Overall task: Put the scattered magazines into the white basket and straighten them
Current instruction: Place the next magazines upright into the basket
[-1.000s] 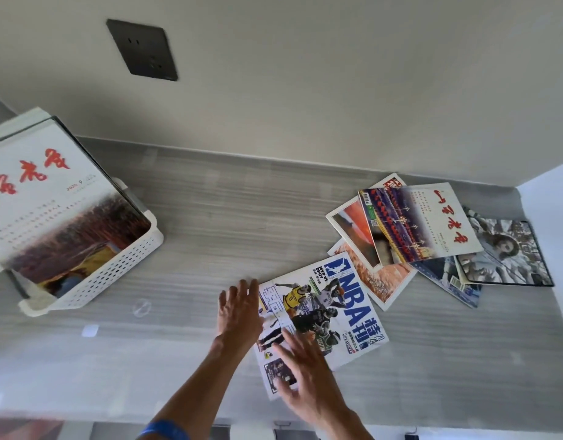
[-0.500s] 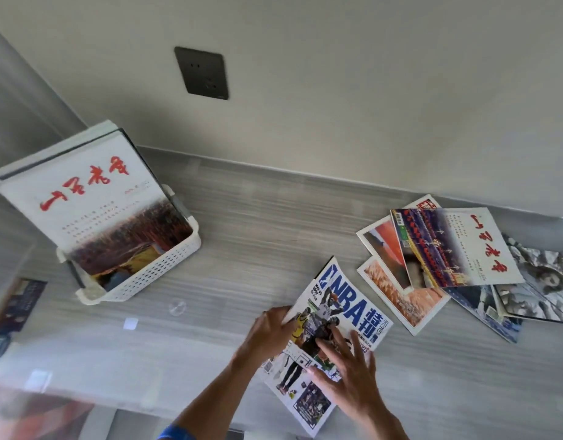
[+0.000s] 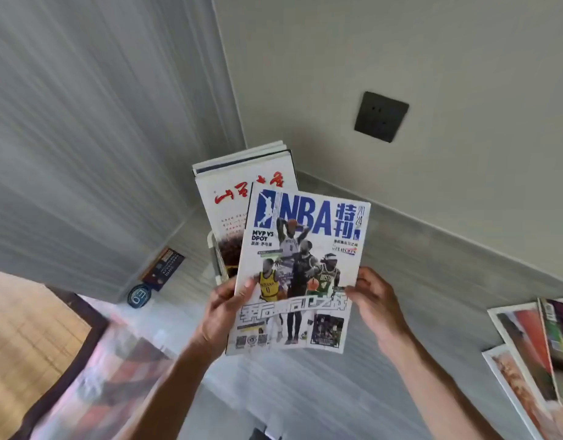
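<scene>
I hold the NBA magazine [image 3: 302, 268] upright in the air, cover facing me. My left hand [image 3: 224, 312] grips its left edge and my right hand [image 3: 373, 303] grips its right edge. Right behind it stands the white basket [image 3: 215, 258], mostly hidden, with only a strip of its rim showing. Several magazines stand in the basket; the front one [image 3: 239, 198] is white with red characters. More scattered magazines [image 3: 534, 360] lie flat on the grey counter at the right edge.
The grey counter [image 3: 432, 274] runs along a beige wall with a dark socket plate [image 3: 381, 116]. A grey side panel closes off the left. A dark booklet [image 3: 164, 268] and a round blue badge [image 3: 140, 295] lie near the corner.
Both hands lifted the NBA magazine off the counter and carried it left, now upright in front of the basket. My view swung left, so the scattered pile is at the right edge.
</scene>
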`<state>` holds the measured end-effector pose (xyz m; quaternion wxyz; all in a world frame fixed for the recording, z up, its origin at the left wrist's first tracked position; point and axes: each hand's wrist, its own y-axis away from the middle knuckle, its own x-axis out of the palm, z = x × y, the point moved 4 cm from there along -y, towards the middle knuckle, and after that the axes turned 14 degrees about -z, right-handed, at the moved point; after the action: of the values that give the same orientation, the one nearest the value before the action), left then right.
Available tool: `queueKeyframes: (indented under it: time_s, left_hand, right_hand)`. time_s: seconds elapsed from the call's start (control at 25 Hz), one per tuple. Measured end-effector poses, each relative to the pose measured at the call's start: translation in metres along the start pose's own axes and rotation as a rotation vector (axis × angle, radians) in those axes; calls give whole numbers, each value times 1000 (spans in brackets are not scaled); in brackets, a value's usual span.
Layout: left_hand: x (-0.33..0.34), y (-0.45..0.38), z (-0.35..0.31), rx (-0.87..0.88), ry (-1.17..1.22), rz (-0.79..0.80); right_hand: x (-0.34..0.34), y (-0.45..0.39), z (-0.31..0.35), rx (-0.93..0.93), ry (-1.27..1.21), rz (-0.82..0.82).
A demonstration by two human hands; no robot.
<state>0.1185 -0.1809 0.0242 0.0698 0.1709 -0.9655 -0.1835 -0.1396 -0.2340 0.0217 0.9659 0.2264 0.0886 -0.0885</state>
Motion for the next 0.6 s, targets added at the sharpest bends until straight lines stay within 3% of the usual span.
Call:
queueKeyframes:
  time_s: [0.12,0.24,0.36,0.6]
  left_hand:
    - [-28,-44,-52,171,-40,-201]
    - [-39,-79,-76,329,-135,-415]
    - [-43,-101,-65,345,-274,-490]
    - [-55,-124,-33,332,-572,-412]
  right_hand:
    - [47,-33,77,-292,47,-7]
    - [84,-62,113,-415,67,-94]
    - [109,-79,107,-410,129,-166]
    - [130,-98,65,-267,280,-103]
